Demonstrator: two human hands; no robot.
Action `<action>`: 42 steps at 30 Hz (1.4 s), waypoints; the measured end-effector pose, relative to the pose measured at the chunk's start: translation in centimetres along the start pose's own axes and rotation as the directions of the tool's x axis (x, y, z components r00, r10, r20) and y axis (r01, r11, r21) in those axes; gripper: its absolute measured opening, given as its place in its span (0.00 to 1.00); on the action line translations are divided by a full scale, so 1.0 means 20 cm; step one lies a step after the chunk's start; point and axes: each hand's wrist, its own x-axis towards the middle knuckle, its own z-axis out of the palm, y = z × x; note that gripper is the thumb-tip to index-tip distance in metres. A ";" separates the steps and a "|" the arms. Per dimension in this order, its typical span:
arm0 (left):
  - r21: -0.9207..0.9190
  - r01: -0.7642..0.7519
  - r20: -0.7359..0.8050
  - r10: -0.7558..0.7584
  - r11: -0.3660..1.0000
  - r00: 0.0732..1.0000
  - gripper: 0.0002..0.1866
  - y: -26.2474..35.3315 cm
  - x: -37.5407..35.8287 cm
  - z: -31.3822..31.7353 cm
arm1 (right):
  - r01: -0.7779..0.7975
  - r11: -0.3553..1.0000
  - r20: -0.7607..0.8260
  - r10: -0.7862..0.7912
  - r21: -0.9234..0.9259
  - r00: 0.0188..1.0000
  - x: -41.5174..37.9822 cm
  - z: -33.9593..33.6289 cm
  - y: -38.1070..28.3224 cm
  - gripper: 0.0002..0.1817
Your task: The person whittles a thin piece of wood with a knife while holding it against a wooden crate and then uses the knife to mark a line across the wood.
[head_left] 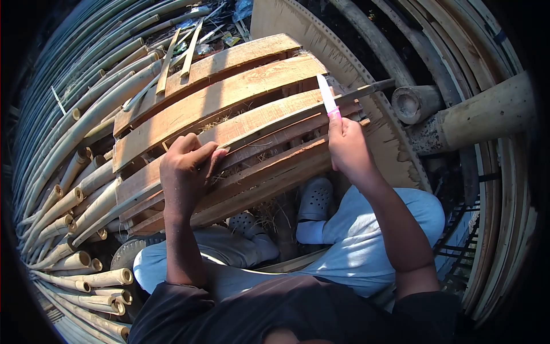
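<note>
Sitting with knees up, the person pins a thin strip (275, 135) on the planks (217, 97) with the closed left hand (186, 166); the right hand (346, 146) grips a knife (327, 97), best pushed away along the grain, beside bamboo poles (69, 200)

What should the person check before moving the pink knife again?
1. Right hand grips the knife firmly: ok.
2. Blade points away from the body: ok.
3. Left hand holds the thin strip against the wooden planks: ok.
4. Left fingers well away from the blade: ok.
5. Feet in grey clogs are out of the blade's path: ok, they sit under the planks.
6. Blade sharpness: cannot tell.
</note>
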 end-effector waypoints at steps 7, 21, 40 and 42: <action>-0.001 0.002 -0.001 -0.002 1.000 1.000 0.09 0.01 0.00 0.00 | -0.012 0.999 0.081 0.015 -0.033 0.997 0.03 -0.05 0.00 0.26; -0.043 0.060 0.035 -0.058 0.997 0.998 0.09 -0.01 0.00 -0.02 | -0.031 0.996 0.063 0.036 -0.086 0.997 0.04 -0.07 -0.03 0.27; -0.033 0.070 0.020 -0.069 0.997 0.997 0.09 -0.01 0.00 -0.02 | 0.058 0.986 -0.123 -0.078 -0.159 0.989 0.08 -0.16 -0.04 0.22; -0.020 0.076 0.012 -0.076 0.997 0.997 0.09 0.00 0.00 -0.01 | 0.034 0.998 0.010 -0.034 -0.057 0.999 0.02 -0.05 0.04 0.22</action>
